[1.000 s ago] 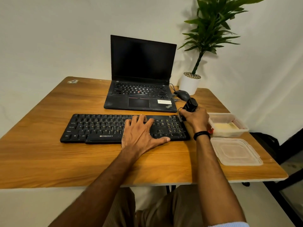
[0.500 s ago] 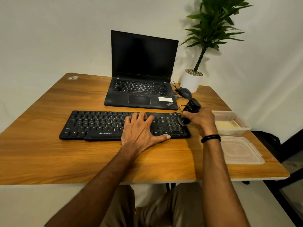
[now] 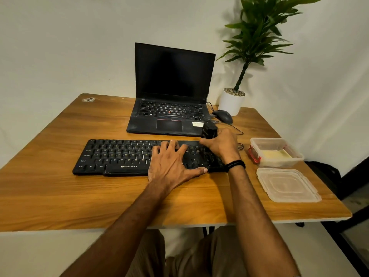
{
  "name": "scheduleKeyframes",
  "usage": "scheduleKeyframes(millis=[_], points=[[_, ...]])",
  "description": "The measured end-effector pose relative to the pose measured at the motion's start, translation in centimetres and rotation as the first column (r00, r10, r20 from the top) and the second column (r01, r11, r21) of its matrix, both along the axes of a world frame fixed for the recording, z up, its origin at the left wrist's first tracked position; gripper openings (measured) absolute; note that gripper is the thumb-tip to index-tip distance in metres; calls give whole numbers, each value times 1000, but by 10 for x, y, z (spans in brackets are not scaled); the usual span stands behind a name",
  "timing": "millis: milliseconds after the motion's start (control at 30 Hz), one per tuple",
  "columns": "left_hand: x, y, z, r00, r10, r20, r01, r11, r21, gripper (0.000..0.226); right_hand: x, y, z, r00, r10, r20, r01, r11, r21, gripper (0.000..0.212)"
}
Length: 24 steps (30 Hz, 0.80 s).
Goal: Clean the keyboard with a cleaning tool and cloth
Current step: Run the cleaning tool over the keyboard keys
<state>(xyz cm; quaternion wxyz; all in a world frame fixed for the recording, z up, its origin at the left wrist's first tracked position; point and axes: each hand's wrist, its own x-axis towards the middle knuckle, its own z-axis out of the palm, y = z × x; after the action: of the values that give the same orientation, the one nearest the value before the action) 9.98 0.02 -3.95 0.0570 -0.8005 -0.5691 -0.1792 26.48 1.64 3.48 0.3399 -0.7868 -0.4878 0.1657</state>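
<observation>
— Head view puts the black keyboard [image 3: 127, 156] flat on the worktop [image 3: 60, 196]. Why is the left hand [image 3: 171, 164] spread across it?

— Probably to pin it down. Its fingers [image 3: 173, 145] lie splayed and flat on the keys, thumb against the front edge, gripping nothing.

— And the right hand [image 3: 221, 145]?

— Curled shut around a small black cleaning tool [image 3: 208, 130], held upright over the keys just right of the left fingertips. The tool's working end is hidden behind the hand, so contact with the keys cannot be confirmed.

— The cloth?

— Not clearly visible. Something pale lies in the open container [image 3: 276, 151], right of the right hand, with its lid [image 3: 287, 185] beside it; what it is cannot be told.
</observation>
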Motion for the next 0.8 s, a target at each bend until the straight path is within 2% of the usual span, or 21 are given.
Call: scheduleKeyframes(millis=[100,233,333,367,467,533,633,800], points=[[0,0,-1,1000,-3,-2,3,1000,-6,106,8,-2,6,996,-94,8,93,993,71,31],[0,2,-1,1000,6,-7,-6,1000,-10,108,8,-3,8,999,50,6,-49,997,-52,28],[0,2,-2,1000,6,-7,-6,1000,-12,108,5,-3,11,998,-45,46,44,998,42,33],[0,2,-2,1000,7,-2,-7,1000,-10,108,5,-3,12,998,-45,36,44,999,27,36],[0,2,-1,1000,1,13,0,1000,-19,107,17,-9,14,999,-2,37,8,985,-174,35],[0,0,0,1000,-2,11,2,1000,-22,106,26,-15,13,1000,10,-22,-15,970,-242,36],[0,-1,0,1000,0,11,1,1000,-19,106,25,-16,12,1000,20,-24,-24,984,-176,34],[-1,-1,1,1000,3,10,-3,1000,-13,106,2,-8,9,996,-66,-65,73,992,104,30]])
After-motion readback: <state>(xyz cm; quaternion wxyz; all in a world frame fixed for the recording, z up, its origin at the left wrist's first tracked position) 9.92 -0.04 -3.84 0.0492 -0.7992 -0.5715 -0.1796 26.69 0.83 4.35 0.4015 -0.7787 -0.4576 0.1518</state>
